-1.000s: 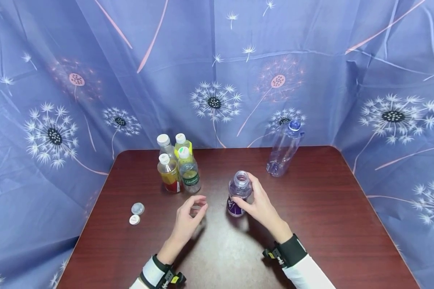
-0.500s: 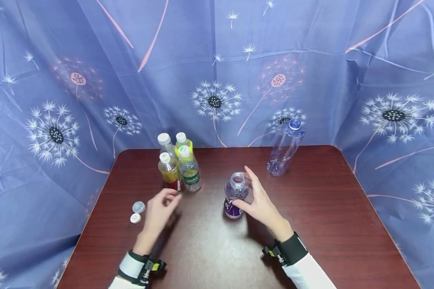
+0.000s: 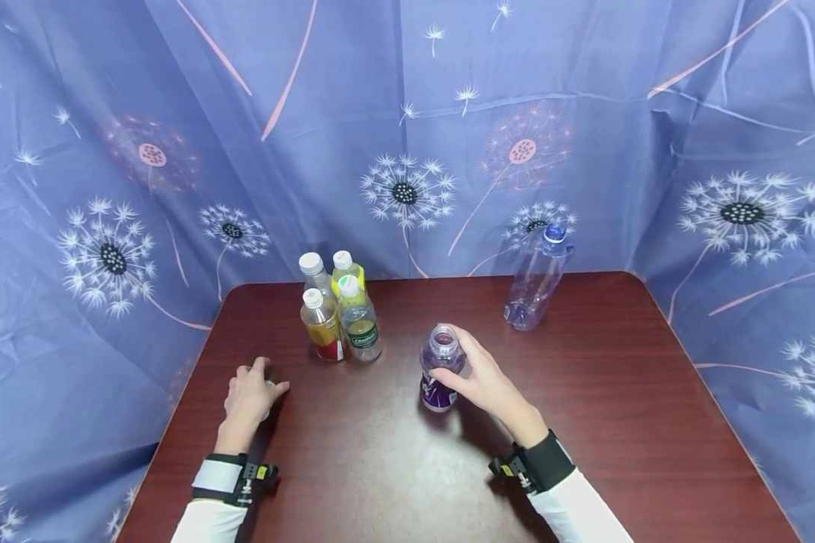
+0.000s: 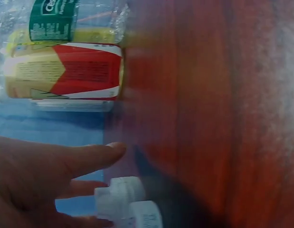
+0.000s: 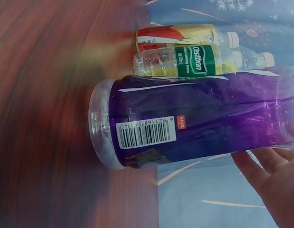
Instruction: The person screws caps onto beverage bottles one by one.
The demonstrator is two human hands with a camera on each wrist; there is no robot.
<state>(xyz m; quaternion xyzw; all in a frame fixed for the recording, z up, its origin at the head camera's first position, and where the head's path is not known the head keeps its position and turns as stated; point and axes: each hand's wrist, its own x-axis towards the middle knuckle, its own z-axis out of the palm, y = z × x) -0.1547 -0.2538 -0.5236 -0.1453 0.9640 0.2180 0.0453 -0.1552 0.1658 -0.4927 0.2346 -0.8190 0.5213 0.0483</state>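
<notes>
Blue dandelion-print curtain (image 3: 326, 173) behind glossy reddish-brown table (image 3: 604, 400).

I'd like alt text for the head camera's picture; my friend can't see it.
A person's right hand holds an open purple-labelled bottle on a brown table; the left hand mostly hides small caps. Four capped bottles cluster left of centre; a blue-tinted bottle stands back right.

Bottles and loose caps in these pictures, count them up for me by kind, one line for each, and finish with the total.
White-capped bottles: 4
Uncapped purple-labelled bottle: 1
Clear blue-tinted bottle: 1
Loose caps: 2
Total: 8
</notes>
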